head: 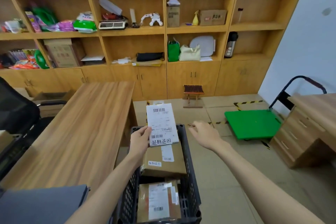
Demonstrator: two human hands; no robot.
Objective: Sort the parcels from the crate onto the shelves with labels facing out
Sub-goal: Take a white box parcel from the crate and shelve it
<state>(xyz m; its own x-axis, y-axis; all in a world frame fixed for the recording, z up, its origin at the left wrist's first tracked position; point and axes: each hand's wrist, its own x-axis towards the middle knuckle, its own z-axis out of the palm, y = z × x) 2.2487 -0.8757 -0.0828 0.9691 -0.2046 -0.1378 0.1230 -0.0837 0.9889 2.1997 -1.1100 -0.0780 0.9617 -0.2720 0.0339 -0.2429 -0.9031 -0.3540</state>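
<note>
The left hand [140, 139] grips a parcel [162, 125] above the crate [189, 169], label up; the right hand [203, 133] hangs relaxed, holding nothing.

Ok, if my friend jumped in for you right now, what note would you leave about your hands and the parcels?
Left hand holds a white-labelled parcel above the black crate, label facing the camera.
Right hand is empty, fingers relaxed, out over the floor right of the crate.
Two brown parcels remain in the crate: far one, near one.
Done: one parcel lifted out. None seems placed yet, though I cannot be sure.
Left: carry this one to the shelves, label outward, then the other two.
</note>
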